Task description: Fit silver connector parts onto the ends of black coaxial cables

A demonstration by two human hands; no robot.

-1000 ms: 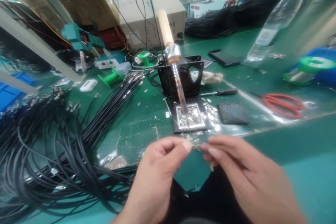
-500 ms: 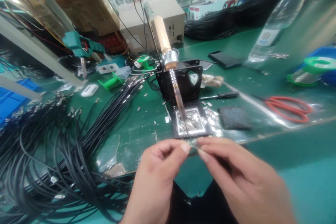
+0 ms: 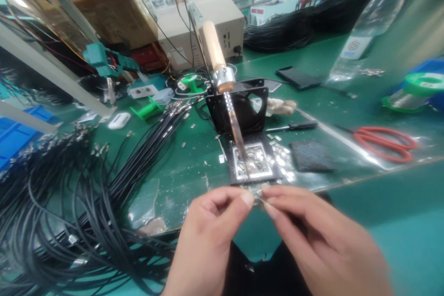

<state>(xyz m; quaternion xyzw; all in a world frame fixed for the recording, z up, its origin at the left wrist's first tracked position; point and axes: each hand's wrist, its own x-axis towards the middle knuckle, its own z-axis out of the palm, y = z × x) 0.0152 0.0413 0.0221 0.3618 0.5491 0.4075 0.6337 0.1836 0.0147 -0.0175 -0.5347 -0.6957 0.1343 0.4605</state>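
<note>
My left hand (image 3: 218, 226) and my right hand (image 3: 308, 226) meet at the bench's front edge, each pinching thumb against forefinger. Between the fingertips is a tiny thin piece (image 3: 257, 195), too small and blurred to name. Just beyond the fingers lies a white-rimmed tray (image 3: 268, 173) filled with small metal bits. A soldering iron (image 3: 235, 129) with a wooden handle (image 3: 214, 46) slants down over it, tip low at the tray. Loose metal pieces (image 3: 282, 159) are scattered to the tray's right.
Black cables (image 3: 104, 222) heap up on the left. Behind the iron stands a black fan (image 3: 239, 111). A dark sponge-like pad (image 3: 312, 156), a screwdriver (image 3: 300, 126), red-handled scissors (image 3: 385, 143), a phone (image 3: 298, 77), a solder spool (image 3: 412, 95) and a plastic bottle (image 3: 367, 32) lie or stand to the right.
Both hands sit very slightly lower and further right in view, still pinching at the same spot. The bench view has shifted a little; nothing on it has visibly moved.
</note>
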